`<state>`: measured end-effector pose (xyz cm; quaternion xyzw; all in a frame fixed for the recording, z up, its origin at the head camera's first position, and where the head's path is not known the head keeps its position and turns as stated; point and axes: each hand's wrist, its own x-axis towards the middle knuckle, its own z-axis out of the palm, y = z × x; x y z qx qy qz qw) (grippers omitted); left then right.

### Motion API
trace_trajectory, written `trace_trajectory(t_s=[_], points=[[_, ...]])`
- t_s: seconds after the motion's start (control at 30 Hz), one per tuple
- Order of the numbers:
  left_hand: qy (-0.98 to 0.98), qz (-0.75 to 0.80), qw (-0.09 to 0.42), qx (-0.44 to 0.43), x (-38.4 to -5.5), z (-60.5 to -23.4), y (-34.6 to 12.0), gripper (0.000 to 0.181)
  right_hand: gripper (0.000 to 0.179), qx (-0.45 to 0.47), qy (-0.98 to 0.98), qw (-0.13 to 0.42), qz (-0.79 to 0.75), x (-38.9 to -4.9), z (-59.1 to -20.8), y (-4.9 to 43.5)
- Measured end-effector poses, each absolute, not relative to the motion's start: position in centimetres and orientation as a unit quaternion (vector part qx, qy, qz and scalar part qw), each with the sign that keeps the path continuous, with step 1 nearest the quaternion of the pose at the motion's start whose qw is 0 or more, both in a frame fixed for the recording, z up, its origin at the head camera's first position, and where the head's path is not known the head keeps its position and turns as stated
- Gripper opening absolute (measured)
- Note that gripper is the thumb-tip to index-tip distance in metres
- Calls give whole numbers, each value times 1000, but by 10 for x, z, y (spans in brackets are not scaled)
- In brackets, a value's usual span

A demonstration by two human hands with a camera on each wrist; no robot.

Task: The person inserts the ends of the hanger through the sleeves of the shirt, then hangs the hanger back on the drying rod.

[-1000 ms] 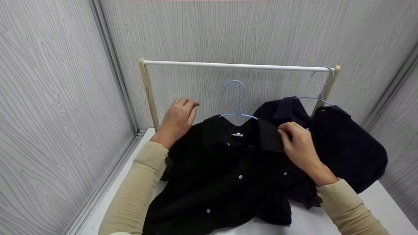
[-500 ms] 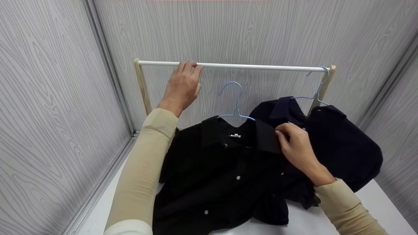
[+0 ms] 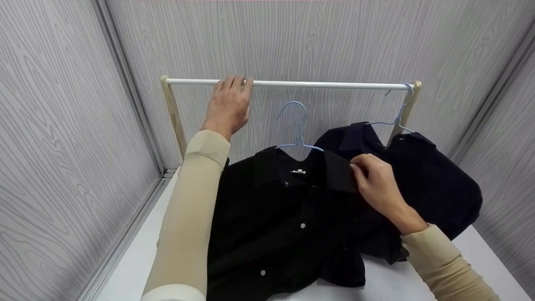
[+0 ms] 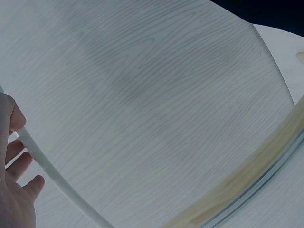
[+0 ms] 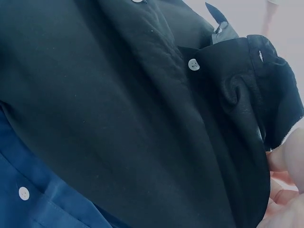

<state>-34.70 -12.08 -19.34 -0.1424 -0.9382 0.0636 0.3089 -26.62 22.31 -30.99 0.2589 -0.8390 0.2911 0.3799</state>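
My left hand [image 3: 228, 104] has its fingers hooked over the white rail [image 3: 309, 84] of a garment rack, left of its middle. In the left wrist view, thumb and fingers lie around that rail [image 4: 61, 183]. My right hand [image 3: 376, 179] pinches a black button-up shirt [image 3: 271, 225] beside the right side of its collar. A light blue hanger [image 3: 299, 138] sits inside the shirt's neck, its hook upright below the rail and apart from it. In the right wrist view, fingertips [image 5: 278, 161] hold the black cloth at its edge.
A navy shirt [image 3: 434, 179] hangs on a second blue hanger [image 3: 399, 115] at the rail's right end, partly behind the black shirt. Wooden rack posts [image 3: 174, 117] stand on a white table [image 3: 138, 255]. Wood-patterned panels [image 3: 50, 125] enclose the back and sides.
My left hand has risen from beside the black shirt's left shoulder up to the rail and taken hold of it. The right hand keeps its pinch on the shirt. The view has shifted slightly.
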Motion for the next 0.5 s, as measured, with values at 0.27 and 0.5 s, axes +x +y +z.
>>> trace_trajectory(t_s=[0.27,0.5], points=[[-933,31,328,-143,-348,-195,-118,50,6,262,-837,385,287,-272,-295,220],[-935,7,324,-141,-348,-192,-113,45,6,251,-843,388,277,-277,-268,219]])
